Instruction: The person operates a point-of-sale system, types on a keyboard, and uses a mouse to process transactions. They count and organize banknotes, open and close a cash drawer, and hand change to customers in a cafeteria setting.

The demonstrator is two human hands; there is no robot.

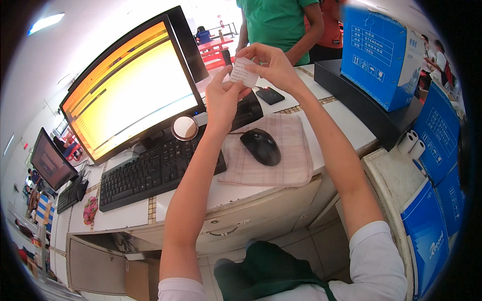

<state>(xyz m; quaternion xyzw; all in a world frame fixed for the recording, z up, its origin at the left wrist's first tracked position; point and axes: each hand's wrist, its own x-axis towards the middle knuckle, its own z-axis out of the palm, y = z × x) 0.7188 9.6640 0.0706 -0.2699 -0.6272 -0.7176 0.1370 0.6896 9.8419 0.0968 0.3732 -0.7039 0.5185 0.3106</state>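
A small white printed paper slip (244, 73) is held up above the counter between both my hands. My left hand (224, 98) pinches its lower left side, thumb in front. At its upper right, my right hand (268, 64) grips the edge with bent fingers. Below them a black mouse (260, 146) rests on a folded pink checked cloth (296, 150). Under my left forearm lies a black keyboard (150, 173), partly covered by the arm. A round object with a dark rim (185, 127) stands between the keyboard and the monitor.
A lit monitor (135, 90) stands on the left, a second one (52, 158) farther left. A black card-reader-like device (270, 95) sits behind the mouse. Blue cartons (374, 55) and white paper rolls (411, 144) are on the right. A person in green (276, 25) stands across the counter.
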